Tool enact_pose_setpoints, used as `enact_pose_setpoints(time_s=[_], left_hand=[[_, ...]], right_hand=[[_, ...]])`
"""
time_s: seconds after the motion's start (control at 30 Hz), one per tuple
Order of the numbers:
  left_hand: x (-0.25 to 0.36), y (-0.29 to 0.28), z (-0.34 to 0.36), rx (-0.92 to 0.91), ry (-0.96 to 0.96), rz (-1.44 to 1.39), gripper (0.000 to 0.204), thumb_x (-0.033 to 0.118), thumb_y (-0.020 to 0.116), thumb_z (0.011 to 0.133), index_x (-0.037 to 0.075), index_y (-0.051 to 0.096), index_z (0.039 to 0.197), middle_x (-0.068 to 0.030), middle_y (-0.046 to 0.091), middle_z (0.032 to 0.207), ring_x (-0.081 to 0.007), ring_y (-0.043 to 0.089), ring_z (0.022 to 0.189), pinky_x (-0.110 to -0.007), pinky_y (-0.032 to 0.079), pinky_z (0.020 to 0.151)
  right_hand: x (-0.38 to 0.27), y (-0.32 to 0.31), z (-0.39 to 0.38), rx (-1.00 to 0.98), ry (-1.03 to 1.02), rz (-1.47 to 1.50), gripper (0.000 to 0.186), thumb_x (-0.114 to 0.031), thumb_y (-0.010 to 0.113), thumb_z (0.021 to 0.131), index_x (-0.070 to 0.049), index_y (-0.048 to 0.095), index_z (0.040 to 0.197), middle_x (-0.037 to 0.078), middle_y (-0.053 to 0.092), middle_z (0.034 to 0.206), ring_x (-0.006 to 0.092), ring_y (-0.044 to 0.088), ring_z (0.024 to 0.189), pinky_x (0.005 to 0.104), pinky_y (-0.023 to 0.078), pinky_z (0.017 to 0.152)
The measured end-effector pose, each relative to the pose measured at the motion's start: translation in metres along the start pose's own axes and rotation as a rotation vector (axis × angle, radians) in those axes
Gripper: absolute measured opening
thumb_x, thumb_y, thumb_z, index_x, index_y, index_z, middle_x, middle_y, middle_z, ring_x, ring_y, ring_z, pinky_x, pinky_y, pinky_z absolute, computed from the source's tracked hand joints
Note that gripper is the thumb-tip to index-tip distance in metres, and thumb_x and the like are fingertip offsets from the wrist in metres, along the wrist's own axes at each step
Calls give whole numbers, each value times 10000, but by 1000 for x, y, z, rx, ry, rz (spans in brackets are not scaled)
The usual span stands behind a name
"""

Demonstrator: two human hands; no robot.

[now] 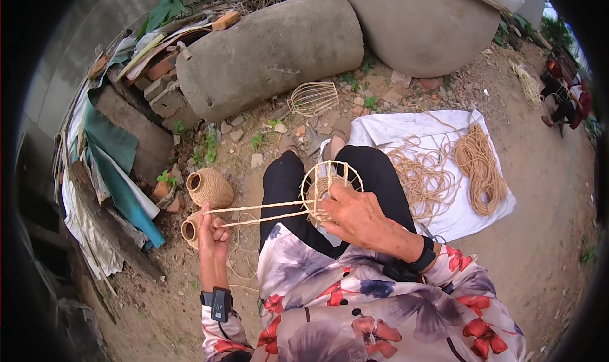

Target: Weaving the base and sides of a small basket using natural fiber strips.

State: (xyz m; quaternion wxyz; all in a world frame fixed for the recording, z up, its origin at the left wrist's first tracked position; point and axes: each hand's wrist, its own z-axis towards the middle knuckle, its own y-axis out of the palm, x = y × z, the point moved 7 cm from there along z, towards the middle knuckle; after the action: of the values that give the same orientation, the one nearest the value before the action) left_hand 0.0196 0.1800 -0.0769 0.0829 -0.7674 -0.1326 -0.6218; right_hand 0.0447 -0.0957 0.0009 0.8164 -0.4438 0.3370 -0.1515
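Observation:
A round open frame [332, 162] of pale rods rests on my lap, with tan cord woven around part of it. My right hand [360, 217] closes on the frame's near side, fingers bent over the rim and weave. From there two strands of straw-coloured cord [269, 206] run taut to the left. At their far end my left hand [214, 236] holds the loop, its index finger raised inside it and the other fingers curled. Beside that hand on the ground lie a finished-looking woven vessel [216, 189] and a second woven vessel [189, 230], partly hidden by the hand.
A white sheet [374, 130] at the right bears loose cord [422, 181] and a coiled hank [481, 171]. Beyond my feet lies another bare rod frame [315, 100]. A concrete cylinder [273, 54], bricks [163, 65] and boards border the far left. Another person [574, 102] sits far right.

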Motion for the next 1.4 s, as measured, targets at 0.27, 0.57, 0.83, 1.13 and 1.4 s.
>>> enact_pose_setpoints(time_s=[0.27,0.57,0.83,1.13,1.4], left_hand=[[-25,-90,15,128,-213,-102,511,359,593,951,86,491,1371,-20,608,833,-109,535,649,-284,451,533],[-30,-142,8,202,-278,-51,600,465,659,915,77,510,1348,-32,613,847,-154,550,676,-331,485,574],[87,59,-36,-2,562,860,201,146,738,840,40,650,986,-141,671,973,-297,646,686,-362,496,607],[39,98,-37,-300,460,619,145,131,719,880,27,640,943,-23,648,710,-67,538,548,-262,432,510],[-10,108,-6,-319,153,545,129,110,695,887,21,629,821,8,598,638,-47,519,572,-256,430,523]], right_hand=[[4,-2,0,-29,34,32,263,-212,750,770,-40,636,932,123,534,935,300,629,880,431,520,681],[10,-10,2,-77,78,79,247,-144,687,794,-41,621,1009,132,555,941,326,636,874,432,526,712],[11,-10,27,10,-131,347,343,21,529,798,-66,561,1128,141,647,1026,340,662,897,447,525,769],[15,9,29,-110,-51,330,343,-6,514,803,-74,552,1137,102,648,878,323,662,850,439,511,745],[22,1,28,4,-20,521,306,37,518,783,-36,581,1073,103,619,852,276,642,758,393,507,695]])
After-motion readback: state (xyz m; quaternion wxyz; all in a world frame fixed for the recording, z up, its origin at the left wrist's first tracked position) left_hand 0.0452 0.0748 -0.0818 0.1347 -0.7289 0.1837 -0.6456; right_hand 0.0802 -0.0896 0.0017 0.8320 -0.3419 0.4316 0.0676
